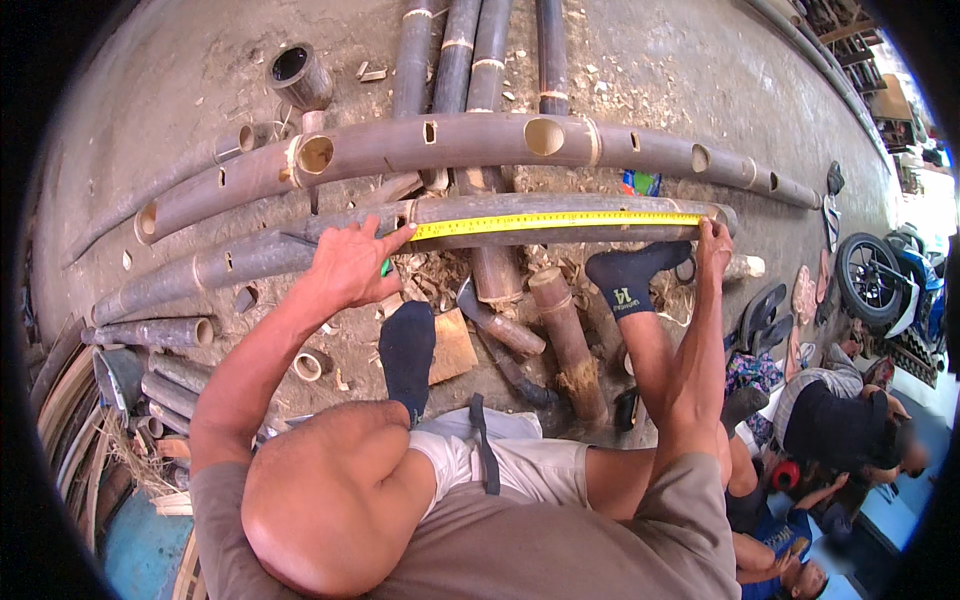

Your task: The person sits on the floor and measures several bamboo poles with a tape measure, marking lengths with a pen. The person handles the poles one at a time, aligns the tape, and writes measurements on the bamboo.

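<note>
A yellow tape measure (560, 222) is stretched along a bamboo pole (265, 255) lying crosswise in front of me. My left hand (345, 265) holds the tape at its left end, with a finger pressed at the tape's edge. A bit of green shows under that palm; the rest is hidden by the hand. At the pole's right end, my right hand (714, 248) pinches the other end of the tape against the bamboo. Beyond lies a thicker bamboo pole (390, 150) with round and small rectangular holes cut in it.
More bamboo poles (452, 60) run away from me under the crosswise ones. A machete-like tool (500, 325) and short bamboo pieces (566, 340) lie among wood shavings near my feet. Split bamboo (80, 420) is piled at left. Sandals (765, 315), a motorcycle (880, 285) and seated people are at right.
</note>
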{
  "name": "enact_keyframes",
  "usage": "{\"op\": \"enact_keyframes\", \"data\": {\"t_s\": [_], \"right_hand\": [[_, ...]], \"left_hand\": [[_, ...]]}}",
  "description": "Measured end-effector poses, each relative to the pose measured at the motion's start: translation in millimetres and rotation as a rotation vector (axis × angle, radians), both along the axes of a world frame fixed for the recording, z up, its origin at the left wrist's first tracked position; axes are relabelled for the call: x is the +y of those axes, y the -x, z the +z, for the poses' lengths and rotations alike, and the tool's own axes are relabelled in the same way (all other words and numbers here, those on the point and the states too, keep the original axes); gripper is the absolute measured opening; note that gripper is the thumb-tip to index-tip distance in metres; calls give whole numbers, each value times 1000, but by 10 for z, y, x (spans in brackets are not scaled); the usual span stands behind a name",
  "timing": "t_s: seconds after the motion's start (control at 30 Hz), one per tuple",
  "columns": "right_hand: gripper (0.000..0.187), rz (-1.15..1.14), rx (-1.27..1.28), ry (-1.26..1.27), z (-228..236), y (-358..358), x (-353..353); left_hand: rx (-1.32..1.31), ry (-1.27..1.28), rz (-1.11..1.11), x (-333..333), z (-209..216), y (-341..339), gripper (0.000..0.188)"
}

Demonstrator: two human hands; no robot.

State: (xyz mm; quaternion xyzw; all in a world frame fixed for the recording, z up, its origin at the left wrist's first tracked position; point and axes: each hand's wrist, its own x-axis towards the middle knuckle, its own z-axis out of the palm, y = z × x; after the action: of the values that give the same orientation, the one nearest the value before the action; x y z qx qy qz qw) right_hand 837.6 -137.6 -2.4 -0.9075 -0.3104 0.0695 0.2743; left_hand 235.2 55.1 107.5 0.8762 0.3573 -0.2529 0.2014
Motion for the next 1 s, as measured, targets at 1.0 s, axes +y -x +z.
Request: {"op": "enact_keyframes", "data": {"t_s": [1.0], "right_hand": [[28, 395, 629, 163, 391, 4162, -626]], "left_hand": [[-102, -43, -30, 2, -67, 84, 78]]}}
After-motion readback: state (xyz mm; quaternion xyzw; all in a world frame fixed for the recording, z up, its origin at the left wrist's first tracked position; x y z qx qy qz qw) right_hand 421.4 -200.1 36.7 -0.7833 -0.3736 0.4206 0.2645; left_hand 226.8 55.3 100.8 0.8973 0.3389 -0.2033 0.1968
